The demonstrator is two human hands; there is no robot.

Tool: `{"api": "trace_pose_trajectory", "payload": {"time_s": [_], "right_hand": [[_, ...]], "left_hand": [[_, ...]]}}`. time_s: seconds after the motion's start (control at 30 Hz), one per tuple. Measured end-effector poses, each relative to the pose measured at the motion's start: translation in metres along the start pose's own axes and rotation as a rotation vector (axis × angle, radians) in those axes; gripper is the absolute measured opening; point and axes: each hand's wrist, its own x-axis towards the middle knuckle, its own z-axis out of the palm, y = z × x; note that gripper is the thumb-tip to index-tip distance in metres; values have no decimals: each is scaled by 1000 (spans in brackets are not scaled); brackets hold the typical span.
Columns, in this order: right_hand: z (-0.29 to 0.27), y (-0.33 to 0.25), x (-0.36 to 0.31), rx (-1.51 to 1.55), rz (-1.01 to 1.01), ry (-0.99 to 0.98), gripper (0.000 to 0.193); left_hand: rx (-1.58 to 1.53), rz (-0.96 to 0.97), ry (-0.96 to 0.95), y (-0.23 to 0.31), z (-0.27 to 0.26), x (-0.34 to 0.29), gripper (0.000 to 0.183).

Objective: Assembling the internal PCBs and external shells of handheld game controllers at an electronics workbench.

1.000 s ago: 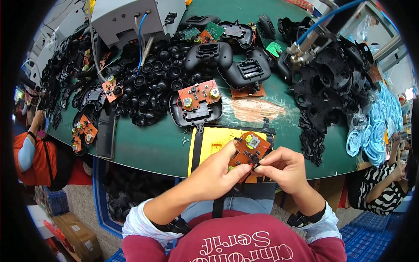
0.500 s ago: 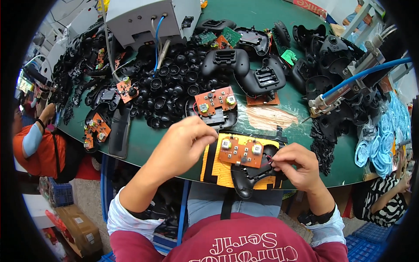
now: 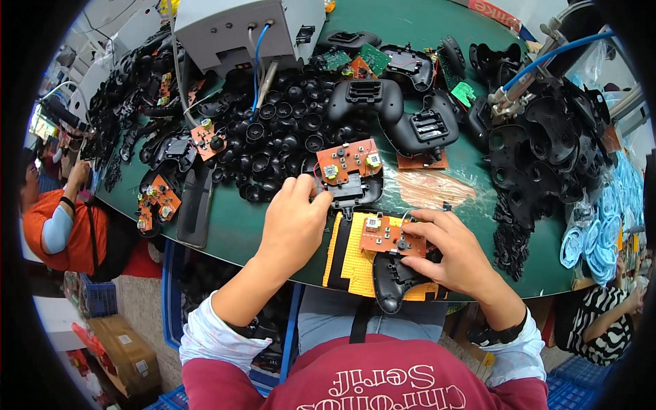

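In front of me an orange circuit board (image 3: 383,236) with a silver, square part lies over a black game controller shell (image 3: 392,283), on a yellow ribbed mat (image 3: 345,253). My right hand (image 3: 454,256) is closed over the right end of this board, thumb below and fingers above, covering part of it. My left hand (image 3: 294,222) is closed with its fingertips pinched, beside a second shell (image 3: 357,191) that carries another circuit board (image 3: 350,157). Whatever sits between the left fingertips is too small to make out.
Behind lie many black thumbstick caps (image 3: 287,116) and assembled controllers (image 3: 427,130). A grey machine (image 3: 246,34) stands at the back. To the right are a metal tool on a stand (image 3: 506,102), a pile of shells (image 3: 540,157) and blue cables (image 3: 605,219). A phone-like black slab (image 3: 196,208) lies left.
My right hand has moved from pinching at the shell's right side to gripping the circuit board. My left hand has shifted slightly down, next to the second shell. The view has shifted a little.
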Motion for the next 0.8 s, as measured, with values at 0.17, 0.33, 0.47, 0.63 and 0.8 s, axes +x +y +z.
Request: {"api": "trace_pose_trajectory", "payload": {"time_s": [0.17, 0.33, 0.47, 0.63, 0.8], "right_hand": [[-4, 2, -2, 65, -8, 26, 47], [-13, 9, -7, 327, 32, 62, 45], [-3, 21, -12, 801, 271, 111, 41], [3, 29, -22, 995, 285, 216, 44], [1, 13, -10, 858, 147, 253, 41]], "left_hand": [[0, 143, 28, -4, -5, 5, 16], [-103, 148, 161, -1, -35, 35, 17], [-22, 81, 270, -2, -37, 56, 31], [-462, 112, -28, 23, -19, 18, 53], [-701, 130, -193, 46, 14, -6, 64]]}}
